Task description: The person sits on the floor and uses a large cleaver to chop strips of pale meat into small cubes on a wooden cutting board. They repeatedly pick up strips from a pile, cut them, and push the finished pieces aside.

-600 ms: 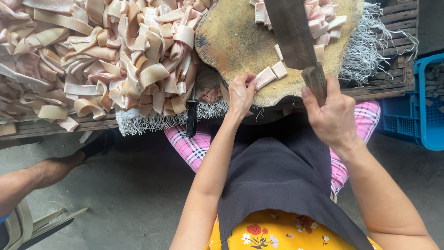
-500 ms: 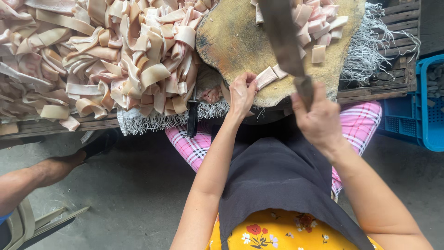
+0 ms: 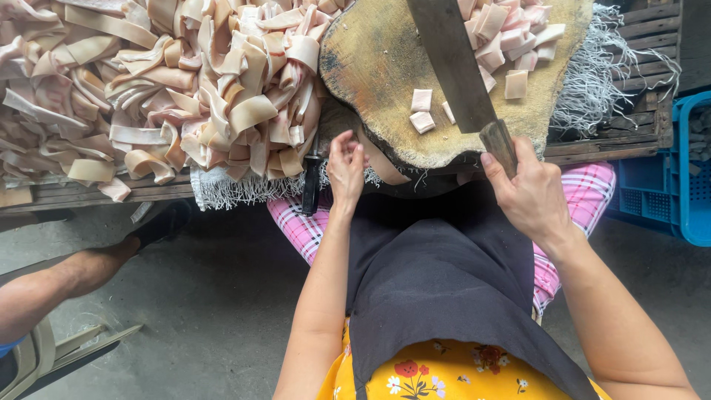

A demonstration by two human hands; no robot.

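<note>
Cleaver (image 3: 453, 70), broad and dark-bladed, lies flat across the round wooden chopping block (image 3: 385, 81), its wooden handle clenched in the right hand (image 3: 529, 194) with fingers wrapped tight around the grip at the block's near rim. Just left of the blade, ahead of that hand, sit three small pale cut cubes (image 3: 422, 111); beyond the blade, further from the hand, a heap of similar pinkish cubes (image 3: 511, 37) covers the far part of the block.

The left hand (image 3: 346, 167) hangs at the block's near edge, fingers loosely curled together and pointing up, touching or nearly touching a pale strip (image 3: 385, 159) that droops over the rim; whether it actually pinches the strip cannot be told. Right beside that hand, to its left, a dark-handled tool (image 3: 311, 185) sticks out from under a fringed cloth (image 3: 222, 192). Further left spreads a big pile of long pale pink strips (image 3: 163, 89) on a slatted wooden table (image 3: 89, 196). Off beyond the right hand stands a blue plastic crate (image 3: 681, 178). Another person's bare leg (image 3: 67, 278) reaches in from the far left.
</note>
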